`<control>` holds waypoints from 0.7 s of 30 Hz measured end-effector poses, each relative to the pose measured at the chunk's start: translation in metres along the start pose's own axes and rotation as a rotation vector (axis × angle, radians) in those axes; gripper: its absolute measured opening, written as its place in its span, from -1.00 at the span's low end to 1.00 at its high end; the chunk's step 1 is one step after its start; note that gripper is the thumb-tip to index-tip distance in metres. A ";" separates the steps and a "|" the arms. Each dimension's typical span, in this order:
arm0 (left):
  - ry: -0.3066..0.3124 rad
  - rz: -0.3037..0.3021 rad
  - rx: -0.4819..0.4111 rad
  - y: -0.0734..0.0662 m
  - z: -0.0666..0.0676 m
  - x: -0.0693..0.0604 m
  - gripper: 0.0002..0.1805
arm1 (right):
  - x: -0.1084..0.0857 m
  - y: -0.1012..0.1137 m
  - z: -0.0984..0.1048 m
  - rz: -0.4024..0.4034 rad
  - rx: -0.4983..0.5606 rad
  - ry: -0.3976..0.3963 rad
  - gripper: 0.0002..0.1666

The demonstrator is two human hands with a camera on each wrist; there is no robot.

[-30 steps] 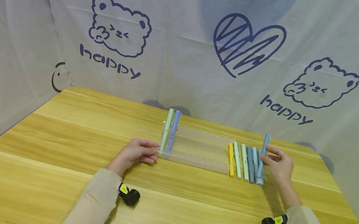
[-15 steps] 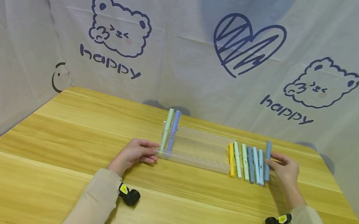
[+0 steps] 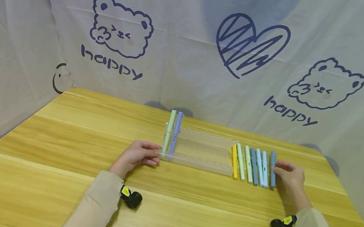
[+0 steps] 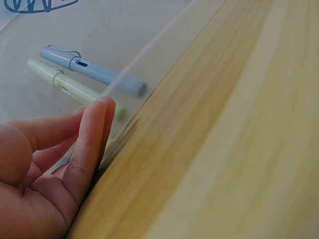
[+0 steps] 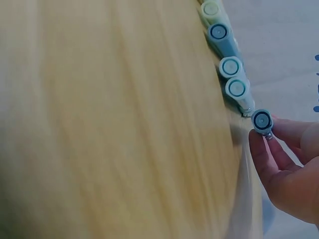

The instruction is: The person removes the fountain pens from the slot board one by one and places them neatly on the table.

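A clear plastic rack point(image 3: 203, 147) lies on the table, a green pen point(image 3: 168, 131) and a purple-blue pen point(image 3: 175, 134) standing side by side at its left end. The left hand point(image 3: 138, 157) grips the rack's front left corner; in the left wrist view its thumb and fingers point(image 4: 89, 134) pinch the clear edge beside the two pens. At the right end of a row of pens, the right hand point(image 3: 290, 180) pinches a dark blue pen point(image 3: 273, 169). The right wrist view shows that pen point(image 5: 262, 120) end-on between thumb and fingers, slightly apart from its neighbours.
Right of the rack lie a yellow pen point(image 3: 235, 163), green pens point(image 3: 240, 162) and several blue pens point(image 3: 254, 167), side by side. The wooden table point(image 3: 188, 215) extends toward the viewer, and a printed white cloth point(image 3: 184, 44) hangs behind it.
The right hand has moved slightly right and lowered the dark blue pen from a raised, upright tilt to lie at the right of the row. The left hand has stayed on the rack.
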State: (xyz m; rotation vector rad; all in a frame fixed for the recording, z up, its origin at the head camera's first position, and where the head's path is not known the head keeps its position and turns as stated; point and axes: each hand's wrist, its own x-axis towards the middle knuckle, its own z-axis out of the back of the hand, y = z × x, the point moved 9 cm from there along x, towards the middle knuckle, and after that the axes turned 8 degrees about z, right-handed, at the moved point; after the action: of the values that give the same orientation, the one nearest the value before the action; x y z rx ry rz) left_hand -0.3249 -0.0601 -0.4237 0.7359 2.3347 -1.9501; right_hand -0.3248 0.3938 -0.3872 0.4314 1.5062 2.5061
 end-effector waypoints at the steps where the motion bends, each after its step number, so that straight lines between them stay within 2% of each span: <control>1: -0.031 0.025 0.010 0.000 0.000 -0.002 -0.64 | 0.000 -0.002 0.000 -0.009 -0.012 0.002 -0.49; 6: -0.043 0.058 0.007 -0.001 -0.003 -0.003 -0.62 | 0.002 -0.011 -0.004 -0.058 -0.003 0.030 -0.49; 12: -0.040 0.048 0.015 0.001 -0.002 -0.001 -0.62 | 0.002 -0.010 -0.006 -0.051 -0.003 0.045 -0.52; 21: -0.050 0.048 0.005 0.000 -0.001 -0.002 -0.63 | 0.002 -0.009 -0.008 -0.068 -0.076 0.040 -0.55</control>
State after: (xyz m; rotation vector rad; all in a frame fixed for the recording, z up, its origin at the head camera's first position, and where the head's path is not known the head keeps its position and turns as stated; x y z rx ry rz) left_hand -0.3232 -0.0600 -0.4230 0.7277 2.2630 -1.9324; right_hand -0.3292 0.3918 -0.3984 0.3150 1.4096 2.5229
